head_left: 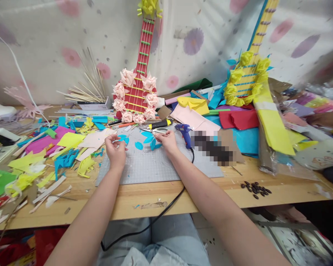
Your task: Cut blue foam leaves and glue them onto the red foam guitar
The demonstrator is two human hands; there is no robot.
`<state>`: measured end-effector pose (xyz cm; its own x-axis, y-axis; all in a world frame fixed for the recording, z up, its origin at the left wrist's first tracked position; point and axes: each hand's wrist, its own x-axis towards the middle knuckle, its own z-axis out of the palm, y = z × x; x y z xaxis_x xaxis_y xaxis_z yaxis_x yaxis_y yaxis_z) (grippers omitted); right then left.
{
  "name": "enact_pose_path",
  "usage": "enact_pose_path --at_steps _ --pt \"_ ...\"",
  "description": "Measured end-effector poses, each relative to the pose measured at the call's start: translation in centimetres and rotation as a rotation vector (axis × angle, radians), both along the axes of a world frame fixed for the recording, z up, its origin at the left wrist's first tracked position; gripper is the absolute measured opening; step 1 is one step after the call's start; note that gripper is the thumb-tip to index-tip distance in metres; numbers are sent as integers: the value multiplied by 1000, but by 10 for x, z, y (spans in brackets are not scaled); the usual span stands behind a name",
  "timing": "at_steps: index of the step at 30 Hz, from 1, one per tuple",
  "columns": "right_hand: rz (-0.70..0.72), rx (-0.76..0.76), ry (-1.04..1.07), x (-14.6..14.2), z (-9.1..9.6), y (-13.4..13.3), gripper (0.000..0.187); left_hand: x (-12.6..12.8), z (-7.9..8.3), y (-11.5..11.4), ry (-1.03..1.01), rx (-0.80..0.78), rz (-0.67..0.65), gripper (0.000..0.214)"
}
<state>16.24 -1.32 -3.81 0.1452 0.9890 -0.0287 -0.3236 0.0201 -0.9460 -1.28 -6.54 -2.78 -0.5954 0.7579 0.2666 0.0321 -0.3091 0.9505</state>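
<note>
My left hand [115, 147] is curled above the grey cutting mat [155, 166], its fingers pinched on a small blue paper piece [123, 139]. My right hand [166, 141] rests on the mat with its fingers closed on a blue paper petal [152, 144]. More blue petals [139, 146] lie loose between the two hands. Scissors [155, 130] lie just beyond my right hand's fingers. A blue glue gun [185, 133] sits to the right of that hand, its black cord running off the table edge.
A red paper guitar with pink flowers [137, 96] leans on the back wall, and a yellow-flowered one [251, 77] leans at right. Coloured paper scraps [44, 155] cover the left; sheets [238, 120] pile right. Dark seeds [255, 188] lie near the front edge. Wooden sticks [88, 88] stand behind.
</note>
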Motion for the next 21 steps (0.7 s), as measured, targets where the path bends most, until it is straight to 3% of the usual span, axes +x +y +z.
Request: enact_pose_path --at_steps 21 --pt "6 -12 0 -5 -1 -1 53 3 -1 -1 29 -33 -23 36"
